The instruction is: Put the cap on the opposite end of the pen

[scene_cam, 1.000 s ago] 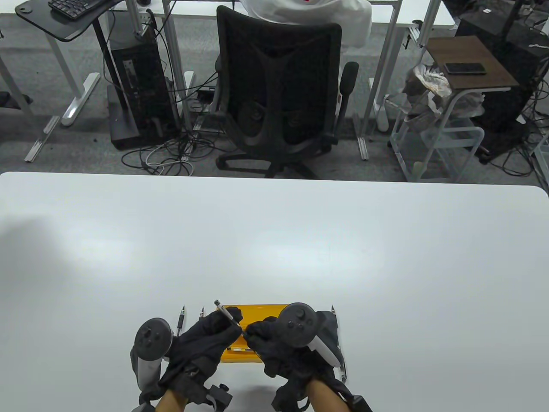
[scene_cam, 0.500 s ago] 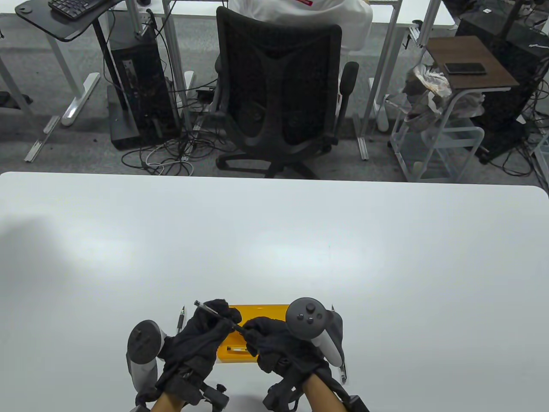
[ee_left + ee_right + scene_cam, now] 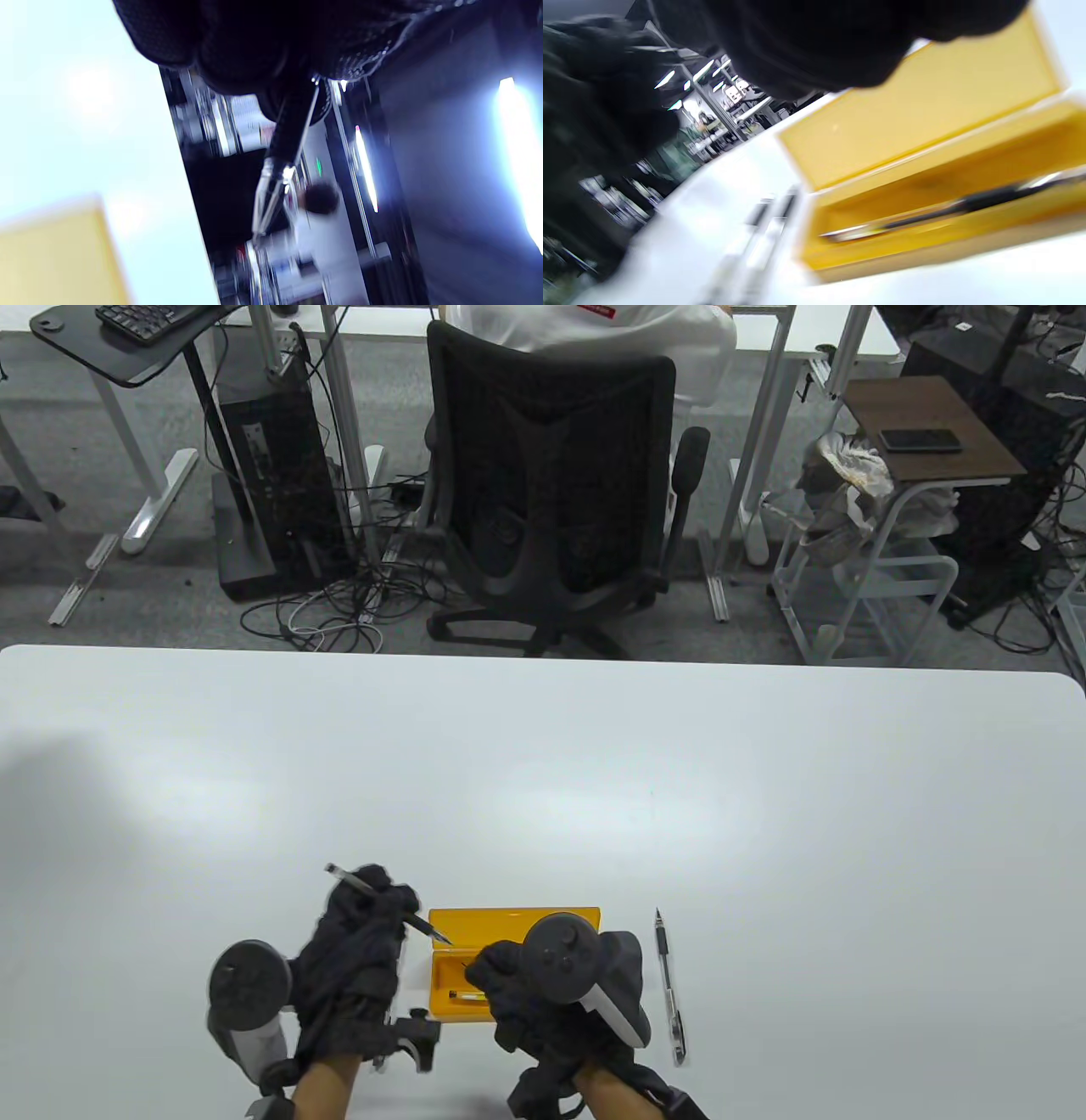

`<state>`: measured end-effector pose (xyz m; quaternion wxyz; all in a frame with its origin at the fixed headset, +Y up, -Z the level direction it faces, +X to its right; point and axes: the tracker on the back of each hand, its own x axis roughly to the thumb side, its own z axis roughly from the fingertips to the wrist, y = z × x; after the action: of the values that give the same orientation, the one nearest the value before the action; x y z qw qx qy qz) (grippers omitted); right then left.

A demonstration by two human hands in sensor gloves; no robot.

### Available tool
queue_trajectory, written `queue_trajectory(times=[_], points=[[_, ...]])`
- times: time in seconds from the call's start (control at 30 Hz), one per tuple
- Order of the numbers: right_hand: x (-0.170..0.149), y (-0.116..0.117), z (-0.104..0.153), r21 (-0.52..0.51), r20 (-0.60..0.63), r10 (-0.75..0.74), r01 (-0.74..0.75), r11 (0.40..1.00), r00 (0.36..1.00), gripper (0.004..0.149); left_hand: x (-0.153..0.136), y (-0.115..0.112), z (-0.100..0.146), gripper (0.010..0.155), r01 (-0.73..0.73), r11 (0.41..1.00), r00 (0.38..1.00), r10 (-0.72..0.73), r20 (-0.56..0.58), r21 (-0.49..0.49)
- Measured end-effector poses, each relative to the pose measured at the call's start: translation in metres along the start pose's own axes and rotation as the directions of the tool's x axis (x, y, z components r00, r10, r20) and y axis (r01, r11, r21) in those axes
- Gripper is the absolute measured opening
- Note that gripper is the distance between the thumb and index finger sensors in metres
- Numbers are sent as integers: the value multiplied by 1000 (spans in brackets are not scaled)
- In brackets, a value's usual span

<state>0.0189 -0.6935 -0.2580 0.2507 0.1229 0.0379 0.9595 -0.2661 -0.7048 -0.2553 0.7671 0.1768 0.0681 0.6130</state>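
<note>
The pen [image 3: 386,902] sits in the left hand [image 3: 356,950], slanting across it. Its bare tip points down-right at the yellow box [image 3: 509,918]; its back end sticks out up-left. The right hand [image 3: 517,993] is curled just beside the tip, over the box. I cannot tell if it holds the cap.

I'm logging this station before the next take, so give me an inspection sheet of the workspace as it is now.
Surface: white table, bare across its far half.
Job's things: uncapped pen in the left hand, tip toward the open yellow case; cap not visible.
Clutter: another pen lies right of the case; one more inside the case.
Grips: right hand closed over the case, contents hidden.
Cables: tangled on the floor.
Surroundings: office chair, desks, side cart.
</note>
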Motion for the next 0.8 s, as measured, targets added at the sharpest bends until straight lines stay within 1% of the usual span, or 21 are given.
queue_trajectory(times=[0.03,0.07,0.1,0.13,0.2,0.27,0.37,0.43,0.5,0.57,0.6,0.63,0.67,0.73,0.8], points=[[-7,-6,0,-37,-22,13,-14,999,1000,47,-4,12,-2,54,0,1000,1000,0,8,-10],[-12,-10,-2,-62,-37,-19,17,998,999,47,-5,17,1,54,26,999,999,-25,37,-20],[-21,-16,-4,-98,-73,-126,118,988,989,47,-6,21,3,54,98,995,992,-99,79,5],[-28,-19,-5,-123,-98,-230,217,968,968,47,-5,22,4,54,153,988,982,-150,117,-16],[-38,-20,-4,-162,-125,-316,295,942,940,48,1,18,6,55,175,984,971,-166,170,-43],[-46,-19,-3,-167,-153,-304,279,946,940,47,7,11,8,55,183,981,966,-166,200,-71],[-50,-19,-5,-159,-157,-263,239,958,952,46,9,-1,12,54,209,970,959,-180,220,-121],[-50,-19,-6,-142,-138,-275,256,956,951,45,11,-7,15,52,273,951,937,-227,267,-147],[-48,-20,-5,-135,-125,-259,242,961,958,45,16,-14,18,51,371,914,892,-303,336,-162],[-45,-18,-5,-110,-104,-238,226,968,966,45,22,-23,21,50,489,857,820,-387,422,-164],[-43,-16,-6,-92,-80,-235,228,969,969,45,25,-28,24,49,565,811,762,-442,473,-153],[-41,-14,-6,-74,-76,-236,230,970,969,46,28,-34,26,48,644,752,691,-495,526,-138],[-40,-14,-6,-66,-68,-232,228,971,970,46,29,-37,28,47,693,710,641,-528,557,-124],[-37,-12,-6,-44,-40,-218,217,975,975,46,33,-45,33,46,815,577,471,-605,642,-54],[-35,-11,-6,-49,-8,-216,215,975,976,46,35,-50,35,46,851,525,400,-617,678,-24]])
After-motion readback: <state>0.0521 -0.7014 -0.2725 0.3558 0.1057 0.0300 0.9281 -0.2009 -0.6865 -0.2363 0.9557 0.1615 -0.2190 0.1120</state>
